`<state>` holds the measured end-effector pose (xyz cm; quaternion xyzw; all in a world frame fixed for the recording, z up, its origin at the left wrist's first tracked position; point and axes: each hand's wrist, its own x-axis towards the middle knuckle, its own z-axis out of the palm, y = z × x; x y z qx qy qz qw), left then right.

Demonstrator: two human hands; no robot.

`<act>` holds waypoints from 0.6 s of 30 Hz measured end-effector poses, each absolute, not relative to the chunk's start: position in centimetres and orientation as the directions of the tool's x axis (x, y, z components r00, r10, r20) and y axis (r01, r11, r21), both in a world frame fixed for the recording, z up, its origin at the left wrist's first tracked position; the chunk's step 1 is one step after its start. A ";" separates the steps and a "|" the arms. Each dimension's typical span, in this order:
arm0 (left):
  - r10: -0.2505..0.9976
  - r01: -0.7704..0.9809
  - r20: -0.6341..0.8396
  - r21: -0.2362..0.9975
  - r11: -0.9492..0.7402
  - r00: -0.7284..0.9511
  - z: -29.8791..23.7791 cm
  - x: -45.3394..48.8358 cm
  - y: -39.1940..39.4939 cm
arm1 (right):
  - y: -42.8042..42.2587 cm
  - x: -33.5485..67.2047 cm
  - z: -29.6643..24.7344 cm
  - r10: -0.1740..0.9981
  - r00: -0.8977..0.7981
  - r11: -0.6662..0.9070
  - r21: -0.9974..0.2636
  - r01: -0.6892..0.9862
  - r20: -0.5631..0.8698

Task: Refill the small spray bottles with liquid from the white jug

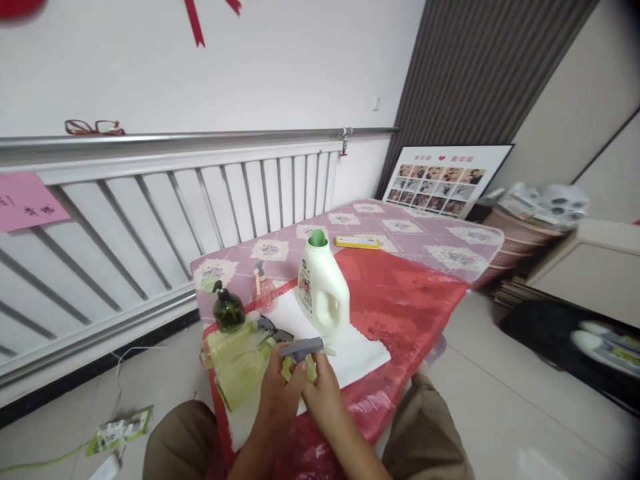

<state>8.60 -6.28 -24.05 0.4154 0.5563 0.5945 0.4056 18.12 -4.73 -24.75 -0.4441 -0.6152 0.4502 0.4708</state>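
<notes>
A spray bottle with a grey trigger head (306,347) is held upright in front of me, and its yellow-green body shows in part between my fingers. My left hand (283,387) grips it from the left, fingers closed. Closed round the other side is my right hand (323,389), with both thumbs close together at the neck. Just beyond stands a cream detergent jug (320,287) with a green funnel-like piece (317,238) in its mouth. More yellow-green spray bottles (235,373) lie to the left on a white cloth (363,357).
A dark green pump bottle (229,311) and a pink bottle (265,293) stand at the left. Red plastic sheeting (400,300) covers part of the patterned tablecloth (400,227). A yellow case (357,243) lies behind the jug. A white radiator (270,193) borders the table.
</notes>
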 end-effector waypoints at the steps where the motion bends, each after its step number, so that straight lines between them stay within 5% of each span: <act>1: 0.949 -0.016 0.060 0.998 -0.068 -0.310 -24.2 8.5 -6.2 | -4.8 18.5 -24.6 0.961 -0.196 0.228 -0.961 0.155 0.196; 10: 0.991 0.018 0.021 1.000 -0.019 -0.132 -24.5 7.1 -6.4 | -4.3 20.0 -23.2 0.916 -0.336 0.281 -0.949 0.142 0.221; 18: 0.952 -0.135 -0.065 0.991 0.025 -0.300 -25.5 7.8 -6.7 | -4.7 18.9 -24.1 0.940 -0.220 0.250 -0.965 -0.079 0.262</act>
